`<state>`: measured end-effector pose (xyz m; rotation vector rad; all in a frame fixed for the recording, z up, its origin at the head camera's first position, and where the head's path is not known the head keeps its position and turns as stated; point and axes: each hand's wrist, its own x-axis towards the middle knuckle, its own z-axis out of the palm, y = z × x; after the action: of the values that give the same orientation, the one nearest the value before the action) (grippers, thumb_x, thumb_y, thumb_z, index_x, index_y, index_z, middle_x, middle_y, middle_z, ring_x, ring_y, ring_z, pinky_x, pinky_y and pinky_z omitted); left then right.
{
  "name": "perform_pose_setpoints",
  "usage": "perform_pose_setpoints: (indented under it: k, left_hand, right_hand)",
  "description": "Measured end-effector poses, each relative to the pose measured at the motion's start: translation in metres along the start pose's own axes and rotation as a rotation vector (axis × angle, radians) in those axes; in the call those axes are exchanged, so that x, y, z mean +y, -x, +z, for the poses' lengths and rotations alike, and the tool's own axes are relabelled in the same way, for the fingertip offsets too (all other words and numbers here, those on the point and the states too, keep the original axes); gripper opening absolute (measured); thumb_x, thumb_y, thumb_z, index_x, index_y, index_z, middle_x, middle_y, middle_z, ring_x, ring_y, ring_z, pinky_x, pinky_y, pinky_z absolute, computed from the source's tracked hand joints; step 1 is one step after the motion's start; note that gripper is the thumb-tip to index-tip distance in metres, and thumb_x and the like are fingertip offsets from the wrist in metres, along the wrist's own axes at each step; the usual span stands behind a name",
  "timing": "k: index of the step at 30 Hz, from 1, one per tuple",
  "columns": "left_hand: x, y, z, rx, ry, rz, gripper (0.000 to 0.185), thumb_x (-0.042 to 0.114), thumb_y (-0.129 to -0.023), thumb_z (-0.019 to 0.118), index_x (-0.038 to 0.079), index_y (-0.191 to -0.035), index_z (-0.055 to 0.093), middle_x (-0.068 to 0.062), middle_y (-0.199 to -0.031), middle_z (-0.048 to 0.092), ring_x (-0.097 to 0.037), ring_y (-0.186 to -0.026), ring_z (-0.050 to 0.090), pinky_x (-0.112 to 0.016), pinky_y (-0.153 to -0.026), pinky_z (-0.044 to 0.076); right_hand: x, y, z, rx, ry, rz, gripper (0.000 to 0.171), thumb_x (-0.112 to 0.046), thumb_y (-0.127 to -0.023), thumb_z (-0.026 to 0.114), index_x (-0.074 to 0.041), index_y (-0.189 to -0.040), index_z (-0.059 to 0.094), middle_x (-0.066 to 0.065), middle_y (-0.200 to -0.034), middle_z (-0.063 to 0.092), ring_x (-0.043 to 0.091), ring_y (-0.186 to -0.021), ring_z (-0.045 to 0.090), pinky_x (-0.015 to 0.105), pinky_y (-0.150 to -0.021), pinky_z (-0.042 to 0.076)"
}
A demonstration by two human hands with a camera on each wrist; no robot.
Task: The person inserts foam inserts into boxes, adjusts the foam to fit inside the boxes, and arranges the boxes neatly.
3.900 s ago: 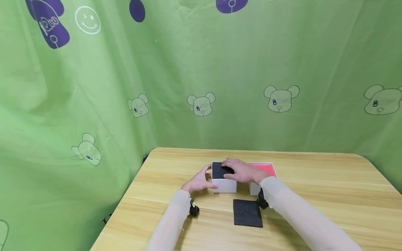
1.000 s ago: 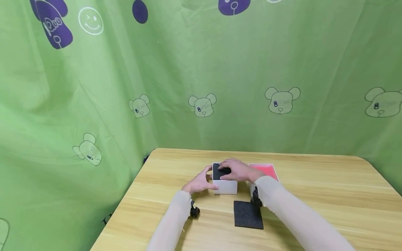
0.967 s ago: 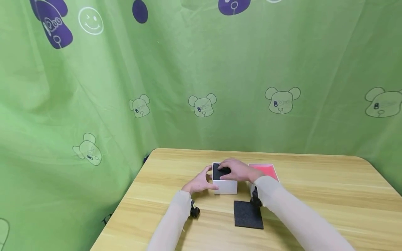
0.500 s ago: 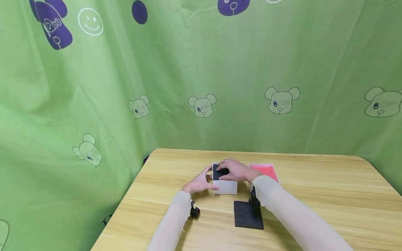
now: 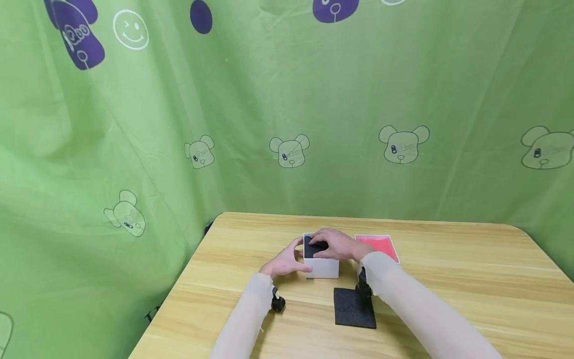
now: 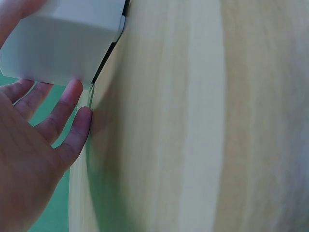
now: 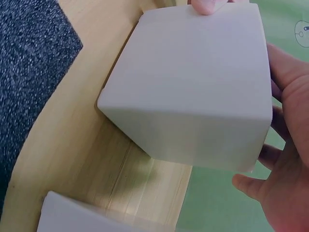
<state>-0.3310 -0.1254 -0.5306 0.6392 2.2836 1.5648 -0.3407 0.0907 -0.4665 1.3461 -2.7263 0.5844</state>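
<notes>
A white box point(image 5: 322, 269), its opening facing up, stands on the table between both hands. My left hand point(image 5: 283, 260) grips it from the left, thumb on the front face and fingers around the far side; the left wrist view shows fingertips of that hand point(image 6: 38, 154) against the box. Inside its top lies a black pad point(image 5: 307, 250), felt-like. Over the opening, my right hand point(image 5: 339, 244) grips the pad with bent fingers and thumb. In the right wrist view the box wall point(image 7: 188, 63) hides this hand's fingertips.
A second white box, with a red interior point(image 5: 378, 244), stands to the right, partly behind the right forearm. Nearer the front, a square black pad point(image 5: 352, 311) lies flat on the wooden table point(image 5: 466, 279). A green printed curtain point(image 5: 341, 99) hangs behind.
Compared with the earliest frame, my right hand has moved slightly left and its fingers have bent more over the pad. The box, the left hand and the loose pad have stayed in place.
</notes>
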Motion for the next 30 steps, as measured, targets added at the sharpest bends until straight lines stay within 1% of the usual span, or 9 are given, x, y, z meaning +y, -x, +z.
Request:
perform_pose_setpoints:
  k: [4, 8, 12, 16, 22, 25, 30]
  left_hand:
    - [0.001, 0.001, 0.0, 0.001, 0.021, -0.001, 0.091, 0.007, -0.075, 0.078, 0.015, -0.148, 0.023, -0.006, -0.147, 0.031, -0.021, -0.116, 0.051, -0.033, -0.089, 0.046]
    - [0.0, 0.0, 0.0, -0.004, 0.046, -0.004, 0.091, 0.005, -0.075, 0.078, 0.015, -0.148, 0.023, -0.007, -0.146, 0.033, -0.02, -0.114, 0.053, -0.032, -0.088, 0.047]
    - [-0.003, -0.001, 0.0, -0.018, 0.076, 0.007, 0.091, 0.002, -0.075, 0.077, 0.014, -0.148, 0.023, -0.009, -0.145, 0.034, -0.022, -0.113, 0.054, -0.033, -0.088, 0.048]
    - [-0.004, -0.002, 0.001, -0.012, 0.088, 0.007, 0.091, 0.001, -0.075, 0.077, 0.012, -0.148, 0.023, -0.01, -0.143, 0.037, -0.023, -0.112, 0.054, -0.033, -0.088, 0.048]
    - [-0.002, -0.002, 0.001, 0.008, 0.083, -0.015, 0.093, 0.0, -0.074, 0.078, 0.011, -0.148, 0.023, -0.009, -0.142, 0.039, -0.022, -0.112, 0.054, -0.032, -0.089, 0.048]
    - [0.0, -0.001, 0.002, 0.009, 0.08, -0.01, 0.094, 0.0, -0.073, 0.078, 0.008, -0.148, 0.022, -0.013, -0.143, 0.038, -0.024, -0.113, 0.053, -0.032, -0.089, 0.048]
    - [0.015, 0.006, 0.001, -0.01, 0.094, -0.008, 0.094, -0.003, -0.072, 0.077, 0.003, -0.147, 0.021, -0.019, -0.143, 0.035, -0.031, -0.115, 0.051, -0.036, -0.09, 0.047]
  right_hand:
    - [0.002, 0.004, -0.002, -0.005, -0.015, 0.036, 0.037, -0.028, -0.086, 0.07, -0.006, -0.115, 0.066, 0.014, -0.124, 0.058, 0.032, -0.115, 0.052, 0.049, -0.096, 0.041]
    - [0.002, 0.011, -0.009, -0.023, -0.025, 0.094, 0.039, -0.03, -0.086, 0.07, -0.008, -0.119, 0.065, 0.012, -0.129, 0.055, 0.031, -0.12, 0.048, 0.049, -0.1, 0.037]
    - [0.0, 0.021, -0.02, -0.022, -0.017, 0.137, 0.042, -0.031, -0.086, 0.069, -0.008, -0.121, 0.064, 0.012, -0.133, 0.052, 0.034, -0.125, 0.044, 0.051, -0.102, 0.035]
    - [-0.003, 0.033, -0.033, -0.003, -0.009, 0.151, 0.042, -0.029, -0.087, 0.069, -0.007, -0.122, 0.063, 0.014, -0.135, 0.05, 0.036, -0.126, 0.041, 0.053, -0.102, 0.034]
    - [-0.008, 0.055, -0.048, 0.036, 0.014, 0.132, 0.046, -0.028, -0.086, 0.07, -0.005, -0.124, 0.06, 0.014, -0.129, 0.052, 0.036, -0.122, 0.044, 0.052, -0.099, 0.037]
    - [-0.011, 0.066, -0.052, 0.061, 0.026, 0.108, 0.049, -0.028, -0.085, 0.071, -0.002, -0.124, 0.058, 0.014, -0.126, 0.053, 0.035, -0.12, 0.047, 0.051, -0.098, 0.038]
    - [-0.016, 0.084, -0.049, 0.069, 0.061, 0.086, 0.053, -0.034, -0.085, 0.07, -0.002, -0.124, 0.057, 0.013, -0.125, 0.055, 0.033, -0.118, 0.049, 0.048, -0.097, 0.04]
